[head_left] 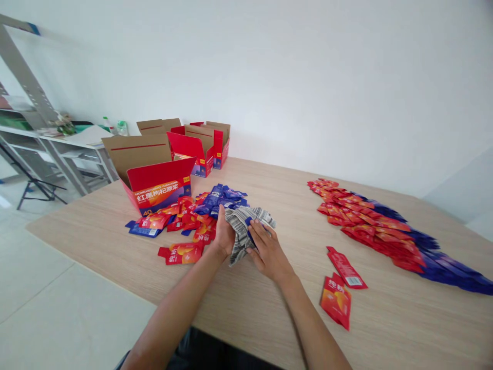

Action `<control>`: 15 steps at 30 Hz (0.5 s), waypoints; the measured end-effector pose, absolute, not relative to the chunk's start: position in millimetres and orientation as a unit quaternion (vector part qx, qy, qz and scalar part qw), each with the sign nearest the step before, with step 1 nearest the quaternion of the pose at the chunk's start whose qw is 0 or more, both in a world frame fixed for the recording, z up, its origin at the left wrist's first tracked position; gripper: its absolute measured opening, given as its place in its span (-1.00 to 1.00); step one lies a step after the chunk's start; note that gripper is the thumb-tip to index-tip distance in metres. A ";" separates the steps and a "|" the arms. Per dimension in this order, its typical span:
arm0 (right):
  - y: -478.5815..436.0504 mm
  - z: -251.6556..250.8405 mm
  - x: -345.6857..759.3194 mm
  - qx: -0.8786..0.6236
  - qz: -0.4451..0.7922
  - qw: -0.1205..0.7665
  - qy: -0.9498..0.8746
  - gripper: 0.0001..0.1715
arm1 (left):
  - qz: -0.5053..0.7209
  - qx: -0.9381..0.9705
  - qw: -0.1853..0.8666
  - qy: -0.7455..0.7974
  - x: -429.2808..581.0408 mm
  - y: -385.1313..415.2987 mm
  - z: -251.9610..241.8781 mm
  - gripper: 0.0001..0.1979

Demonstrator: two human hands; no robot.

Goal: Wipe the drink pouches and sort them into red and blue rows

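Note:
Near the table's front edge, a grey and black striped cloth (241, 234) is bunched between my two hands. My left hand (224, 235) cups the cloth from the left side, its thumb pointing up. My right hand (271, 252) bends its fingers over the right side of the cloth. Part of a small blue pouch (249, 224) shows between the cloth and the right fingertips; the rest of it is covered. Just beyond the left hand lies a loose heap of blue pouches (217, 199) and red pouches (188, 213).
An open red carton (157, 187) stands behind the heap, with more open cartons (198, 149) toward the wall. On the right lie long overlapping rows of red pouches (370, 221) and blue pouches (450, 267). Two single red pouches (336, 298) rest nearer me.

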State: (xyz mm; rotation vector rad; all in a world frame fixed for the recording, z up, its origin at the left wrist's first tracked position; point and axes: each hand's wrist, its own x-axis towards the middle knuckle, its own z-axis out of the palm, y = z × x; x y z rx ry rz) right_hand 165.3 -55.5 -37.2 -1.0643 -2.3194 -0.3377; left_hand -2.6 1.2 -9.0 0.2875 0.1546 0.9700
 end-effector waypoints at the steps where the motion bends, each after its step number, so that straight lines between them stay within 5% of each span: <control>1: -55.2 -37.6 165.8 -0.393 -0.126 0.283 -0.866 -0.28 | 0.462 0.137 0.873 0.075 -1.9 0.2 -8.3 -0.09; 15: -66.6 -37.4 155.3 -0.403 0.029 0.422 -0.812 -0.29 | 0.415 0.144 0.887 0.140 29.6 -26.5 -24.5 -0.35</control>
